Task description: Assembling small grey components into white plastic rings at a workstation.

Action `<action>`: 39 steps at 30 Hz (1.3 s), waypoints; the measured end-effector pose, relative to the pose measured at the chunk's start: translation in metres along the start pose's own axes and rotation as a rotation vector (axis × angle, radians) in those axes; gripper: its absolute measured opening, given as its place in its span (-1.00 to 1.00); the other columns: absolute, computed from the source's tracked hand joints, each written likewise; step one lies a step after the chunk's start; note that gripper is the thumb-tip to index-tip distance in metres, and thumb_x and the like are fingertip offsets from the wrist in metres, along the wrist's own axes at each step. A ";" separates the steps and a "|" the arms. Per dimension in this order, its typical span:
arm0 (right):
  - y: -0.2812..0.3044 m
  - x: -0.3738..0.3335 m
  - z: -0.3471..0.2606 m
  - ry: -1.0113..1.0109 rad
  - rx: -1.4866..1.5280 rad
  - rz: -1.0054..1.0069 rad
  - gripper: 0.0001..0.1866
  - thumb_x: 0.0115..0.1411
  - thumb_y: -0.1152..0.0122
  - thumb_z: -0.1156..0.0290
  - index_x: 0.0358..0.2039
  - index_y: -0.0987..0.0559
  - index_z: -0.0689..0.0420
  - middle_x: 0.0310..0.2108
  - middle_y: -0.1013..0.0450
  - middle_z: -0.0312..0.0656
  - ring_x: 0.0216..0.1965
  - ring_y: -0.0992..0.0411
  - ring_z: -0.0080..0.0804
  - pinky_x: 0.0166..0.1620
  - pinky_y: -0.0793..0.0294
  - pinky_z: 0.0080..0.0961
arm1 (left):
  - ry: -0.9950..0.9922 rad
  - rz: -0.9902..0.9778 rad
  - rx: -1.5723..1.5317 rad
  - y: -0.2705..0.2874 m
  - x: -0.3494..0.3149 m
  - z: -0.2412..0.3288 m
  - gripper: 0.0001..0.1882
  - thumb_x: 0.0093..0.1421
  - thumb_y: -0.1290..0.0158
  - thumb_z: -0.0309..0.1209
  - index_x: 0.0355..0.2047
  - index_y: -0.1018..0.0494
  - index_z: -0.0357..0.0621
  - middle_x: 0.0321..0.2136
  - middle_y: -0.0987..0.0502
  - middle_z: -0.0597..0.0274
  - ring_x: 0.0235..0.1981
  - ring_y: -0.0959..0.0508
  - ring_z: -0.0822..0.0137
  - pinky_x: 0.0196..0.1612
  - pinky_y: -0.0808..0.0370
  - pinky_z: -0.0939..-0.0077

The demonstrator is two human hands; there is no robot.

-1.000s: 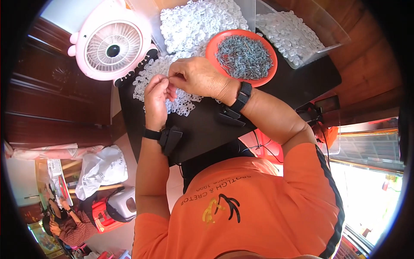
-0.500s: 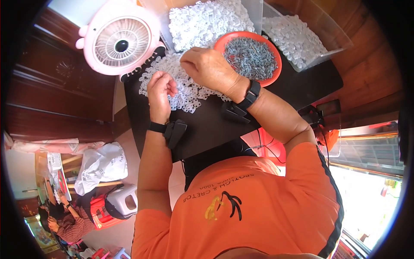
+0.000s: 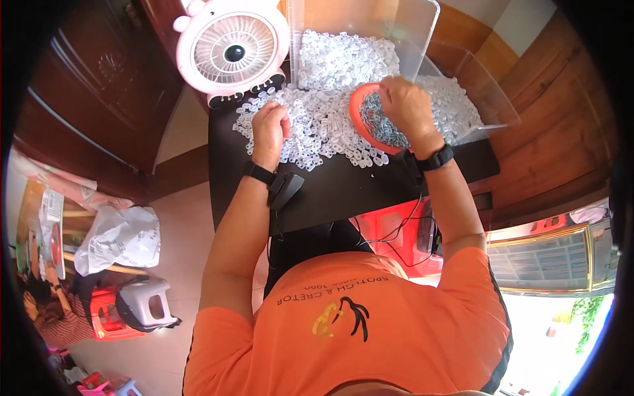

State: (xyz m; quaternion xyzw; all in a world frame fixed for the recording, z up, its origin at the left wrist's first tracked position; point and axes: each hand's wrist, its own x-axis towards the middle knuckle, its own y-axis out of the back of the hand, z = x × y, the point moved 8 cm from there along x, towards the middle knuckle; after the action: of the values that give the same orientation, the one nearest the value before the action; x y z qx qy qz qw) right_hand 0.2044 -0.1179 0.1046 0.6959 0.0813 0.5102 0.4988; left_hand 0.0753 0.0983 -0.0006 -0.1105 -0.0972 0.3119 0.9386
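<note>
My left hand is closed, its fingers curled in beside the left part of a loose pile of small white plastic clips on the dark table. Whether a piece sits inside those fingers is hidden. My right hand is above an orange-red bowl filled with thin grey metal pieces that look like nails. Its fingers are bent and pressed together, their tips turned away from view, so I cannot make out what they hold. A black strap circles each wrist.
A pink fan stands at the table's far left. Behind the pile, a tall clear bin holds more white clips; another clear bin is at the right. Cables hang below the front edge. At far left, another person sits near stools.
My right hand has moved right, from over the white pile to over the bowl. My left hand stays by the pile's left side, fingers still curled. The whole view has shifted.
</note>
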 end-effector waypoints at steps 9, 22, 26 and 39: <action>-0.023 0.001 -0.050 0.085 0.435 -0.190 -0.75 0.05 -0.21 0.35 -0.23 -0.59 0.10 -0.32 -0.51 -0.14 -0.38 -0.49 -0.29 -0.27 -0.47 -0.41 | -0.008 -0.028 0.007 -0.002 0.001 -0.001 -0.87 0.07 0.06 -0.41 -0.58 -0.36 -0.16 -0.72 -0.35 0.31 -0.76 -0.31 0.48 -0.70 -0.22 0.62; -0.044 0.015 -0.121 0.130 0.849 -0.261 -0.88 -0.01 -0.23 0.55 -0.39 -0.55 0.21 -0.54 -0.47 -0.22 -0.51 -0.45 -0.52 -0.38 -0.46 -0.55 | 0.077 -0.187 0.064 -0.015 -0.005 -0.007 -0.82 0.12 0.08 -0.35 -0.50 -0.42 -0.17 -0.65 -0.40 0.35 -0.66 -0.36 0.53 -0.60 -0.24 0.69; -0.039 0.014 -0.123 0.154 0.850 -0.237 -0.87 -0.02 -0.22 0.56 -0.39 -0.52 0.22 -0.54 -0.47 -0.17 -0.52 -0.47 -0.42 -0.38 -0.46 -0.53 | 0.075 -0.179 0.103 -0.017 -0.004 -0.006 -0.83 0.10 0.07 -0.37 -0.46 -0.46 -0.20 -0.64 -0.40 0.36 -0.64 -0.35 0.55 -0.57 -0.25 0.71; -0.044 0.011 -0.098 0.133 0.777 -0.068 -0.81 0.02 -0.11 0.56 -0.31 -0.59 0.12 -0.41 -0.48 -0.09 -0.38 -0.47 -0.09 -0.31 -0.46 -0.34 | -0.022 -0.015 0.208 -0.001 -0.001 0.006 -0.84 0.11 0.06 -0.41 -0.54 -0.40 -0.23 -0.68 -0.37 0.32 -0.69 -0.32 0.52 -0.62 -0.25 0.63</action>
State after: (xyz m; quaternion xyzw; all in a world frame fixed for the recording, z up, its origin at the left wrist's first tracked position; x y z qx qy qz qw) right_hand 0.1491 -0.0296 0.0757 0.7953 0.3233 0.4685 0.2086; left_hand 0.0736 0.0980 0.0048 -0.0083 -0.0754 0.3146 0.9462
